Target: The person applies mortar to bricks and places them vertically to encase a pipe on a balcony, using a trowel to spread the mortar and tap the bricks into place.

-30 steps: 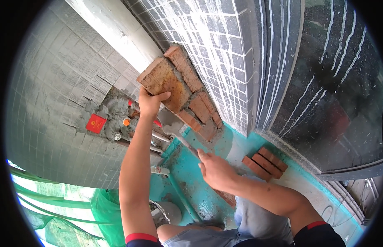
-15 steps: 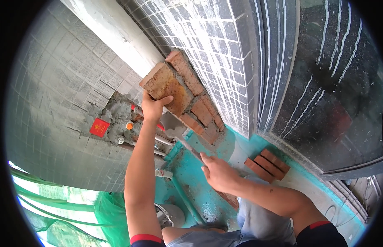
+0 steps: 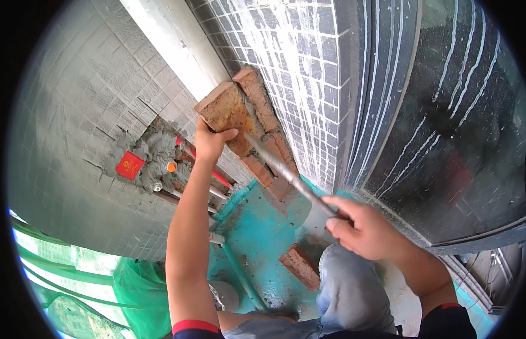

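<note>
My left hand (image 3: 211,142) grips a mortar-stained brick (image 3: 223,107) by its left edge, thumb across its face. That brick is at the top of a short stack of red bricks (image 3: 257,99) in the corner, against a white pipe. In my closed right hand (image 3: 362,229) is a long-handled trowel (image 3: 288,174); its far end meets or overlaps the brick's right side, beside my left thumb. The blade is seen thin and blurred, so its shape is hard to make out. Grey mortar shows in the joints between the bricks.
A white pipe (image 3: 172,48) runs down the corner. Red and white pipes (image 3: 220,179) cross a rough cement patch holding a red booklet (image 3: 129,165). One loose brick (image 3: 301,266) lies on the turquoise floor beside my knee. Green netting (image 3: 138,288) hangs at the lower left.
My right hand has moved right, and the trowel has swung from below the brick up to its right side. My left hand stays on the brick. The view has shifted a little.
</note>
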`<state>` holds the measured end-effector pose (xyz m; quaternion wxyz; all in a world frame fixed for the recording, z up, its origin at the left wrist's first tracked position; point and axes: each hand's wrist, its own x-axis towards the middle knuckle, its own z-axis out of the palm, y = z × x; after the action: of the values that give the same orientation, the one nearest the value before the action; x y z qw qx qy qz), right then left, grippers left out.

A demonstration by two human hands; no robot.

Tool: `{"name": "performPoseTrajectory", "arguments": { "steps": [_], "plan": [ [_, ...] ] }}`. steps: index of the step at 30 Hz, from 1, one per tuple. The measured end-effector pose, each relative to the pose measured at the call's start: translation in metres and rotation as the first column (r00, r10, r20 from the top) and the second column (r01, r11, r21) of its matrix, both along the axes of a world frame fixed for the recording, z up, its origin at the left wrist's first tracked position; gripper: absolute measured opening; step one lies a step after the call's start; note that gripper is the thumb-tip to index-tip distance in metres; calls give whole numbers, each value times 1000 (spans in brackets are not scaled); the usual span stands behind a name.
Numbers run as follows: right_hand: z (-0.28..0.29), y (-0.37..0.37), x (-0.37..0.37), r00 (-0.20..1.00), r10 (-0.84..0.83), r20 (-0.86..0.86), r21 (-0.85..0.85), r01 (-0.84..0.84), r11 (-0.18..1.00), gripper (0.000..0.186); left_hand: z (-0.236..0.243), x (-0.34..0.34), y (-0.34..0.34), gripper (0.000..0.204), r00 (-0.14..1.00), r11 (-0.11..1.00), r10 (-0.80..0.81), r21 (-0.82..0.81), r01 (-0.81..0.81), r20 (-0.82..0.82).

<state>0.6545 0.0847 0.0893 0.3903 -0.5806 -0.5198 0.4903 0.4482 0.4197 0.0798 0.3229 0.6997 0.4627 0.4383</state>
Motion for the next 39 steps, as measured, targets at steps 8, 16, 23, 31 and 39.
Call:
{"name": "performPoseTrajectory", "arguments": {
  "steps": [8,16,23,31,39],
  "plan": [
    [104,59,19,982,-79,171,436,-4,900,43,2,-4,-1,65,1000,999,-12,-33,12,12],
    [143,114,15,909,2,416,96,-46,994,41,-1,-3,5,66,993,996,-91,-10,92,80],
    [143,110,8,924,-70,375,395,-91,914,40,-5,-2,2,65,999,999,-33,2,33,-21],
    [131,99,11,924,-82,373,339,-53,939,39,0,-1,-1,68,1000,999,-27,-22,27,1],
    [60,68,28,976,-138,169,414,56,908,35,-4,-2,5,63,991,995,-43,-85,54,124]
  ]
}}
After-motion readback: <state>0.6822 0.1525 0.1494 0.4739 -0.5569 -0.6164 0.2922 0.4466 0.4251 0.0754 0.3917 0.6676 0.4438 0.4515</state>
